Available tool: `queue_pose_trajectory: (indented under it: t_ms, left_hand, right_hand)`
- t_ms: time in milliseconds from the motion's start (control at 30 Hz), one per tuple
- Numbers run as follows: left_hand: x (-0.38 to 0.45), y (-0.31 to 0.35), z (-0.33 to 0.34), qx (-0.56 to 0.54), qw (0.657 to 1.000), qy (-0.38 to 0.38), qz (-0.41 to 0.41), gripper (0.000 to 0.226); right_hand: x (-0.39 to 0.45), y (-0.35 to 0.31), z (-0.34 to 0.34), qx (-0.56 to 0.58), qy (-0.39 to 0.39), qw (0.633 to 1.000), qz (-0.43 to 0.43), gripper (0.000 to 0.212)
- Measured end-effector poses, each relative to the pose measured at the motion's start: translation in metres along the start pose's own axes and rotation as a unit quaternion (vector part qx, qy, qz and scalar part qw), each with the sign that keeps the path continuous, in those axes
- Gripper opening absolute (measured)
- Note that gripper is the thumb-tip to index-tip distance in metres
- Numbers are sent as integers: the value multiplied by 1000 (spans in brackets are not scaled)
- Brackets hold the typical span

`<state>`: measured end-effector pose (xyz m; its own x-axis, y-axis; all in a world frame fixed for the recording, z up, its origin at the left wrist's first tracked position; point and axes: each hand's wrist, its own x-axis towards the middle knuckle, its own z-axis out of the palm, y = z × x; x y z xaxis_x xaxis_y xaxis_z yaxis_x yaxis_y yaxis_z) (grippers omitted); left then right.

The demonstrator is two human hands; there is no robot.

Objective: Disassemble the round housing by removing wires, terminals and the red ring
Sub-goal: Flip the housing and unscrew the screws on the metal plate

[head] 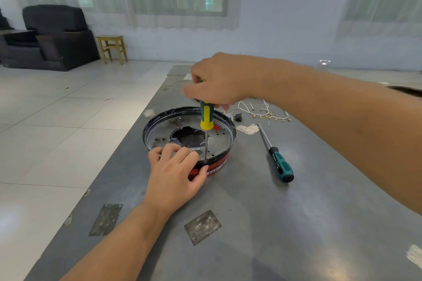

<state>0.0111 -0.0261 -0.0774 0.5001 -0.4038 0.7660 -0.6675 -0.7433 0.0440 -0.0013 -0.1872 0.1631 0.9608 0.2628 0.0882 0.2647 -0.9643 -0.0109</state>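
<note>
The round housing [189,134] is lying open side up on the grey counter [262,212], a little left of the middle, and the red ring [214,165] is still sitting around its lower wall at about 5 o'clock. The left hand [177,171] is gripping the near rim, with the fingers [170,150] curled over the edge and the thumb pressing on the red ring. The right hand [219,80] is clamped around the top of the yellow-green screwdriver [206,116], which is standing nearly upright with its tip inside the housing near the 5 o'clock rim. I think the main danger is slipping: the tip is working just beside the left fingers, so if it is jumping out of a screw it could hit them, or scratch the metal plate. Pressing hard could also make the housing slide. The tip and whatever it is touching are too small to make out, and the right fingers are partly blurred. The loose wires with terminals [265,114] are lying at 2 o'clock from the housing, the second screwdriver [277,157] at 3 o'clock.
</note>
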Motion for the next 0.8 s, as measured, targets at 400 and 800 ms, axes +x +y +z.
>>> queue_pose_trajectory:
  t_ms: [400,800]
  left_hand:
    - [1,2,-2,-4,1000,-3,-2,28]
    - [0,2,-5,-4,1000,-21,-8,27]
  right_hand:
    - [-4,10,-4,51,-23,998,-9,28]
    - [-11,9,-11,59,-55,995,-60,30]
